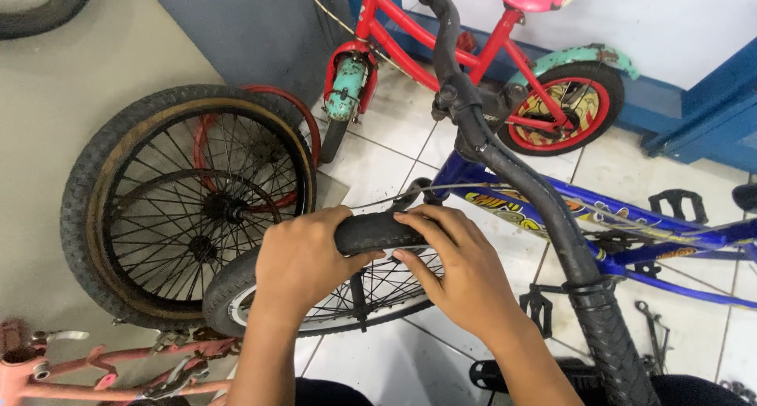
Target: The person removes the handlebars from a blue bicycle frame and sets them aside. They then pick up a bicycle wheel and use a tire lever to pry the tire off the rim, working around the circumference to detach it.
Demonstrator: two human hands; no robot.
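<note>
Where both hands meet at near centre, they close on 1 black tyre (371, 232), the top of a small front wheel (347, 296) on a blue bike (552, 217).

- Left hand (303, 260): wrapped over the tyre from the left, fingers curled down its near side, thumb lying along the top. Grip closed on the tyre.
- Right hand (453, 256): clasps the tyre from the right, fingers laid across the tread, thumb tucked under. Grip closed on the tyre.
- Tyre: sits on the wheel's rim, centre of scene, just left of the blue frame; silver spokes show below the hands.
- Handlebar (544, 209): black, runs from far centre to near right, crossing over the blue frame; grip end at near right.
- Spare wheels (189, 201): 2, stacked flat on the floor at left, just beside the held wheel. The upper has a black tyre, brownish rim and black spokes; a red rim (296, 114) shows beneath it on the far side.
- Red bike (481, 59): small, far centre, standing against a blue and white wall; teal mudguards, pink saddle, red-rimmed rear wheel.
- Pink frame (87, 366): near left corner, lying on the floor.
- Pedals (676, 205): black, 1 at right by the blue frame, another lower near the handlebar grip.
- Spanner (654, 335): on white floor tiles, near right.
- Another tyre (47, 8): far left corner, part in view.
</note>
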